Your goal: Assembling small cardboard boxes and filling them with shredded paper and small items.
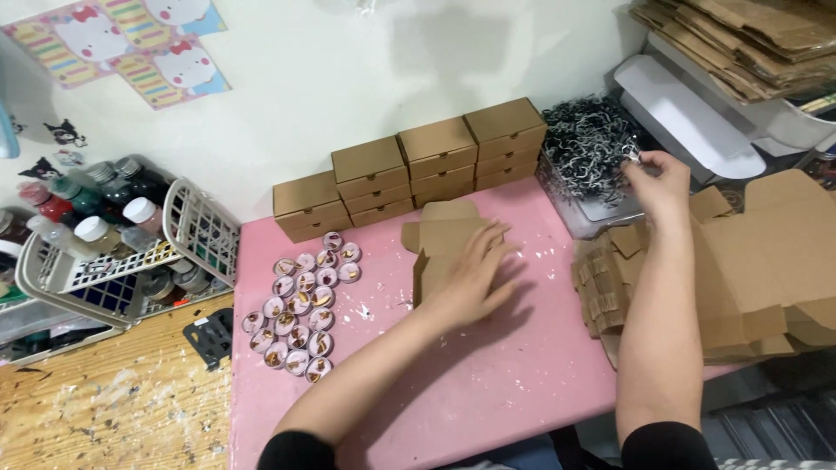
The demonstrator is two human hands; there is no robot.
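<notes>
Left hand [475, 274] on open box [444, 239], pink mat's [488, 383] near edge seemingly bare.

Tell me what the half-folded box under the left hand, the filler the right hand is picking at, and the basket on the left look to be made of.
Half-folded box: brown cardboard, matte, with creased flaps. Filler: likely shredded paper, black and white crinkled strips in a clear tub. Basket: probably white plastic, a smooth moulded grid. The left hand presses flat on the box; the right hand pinches strands.
</notes>
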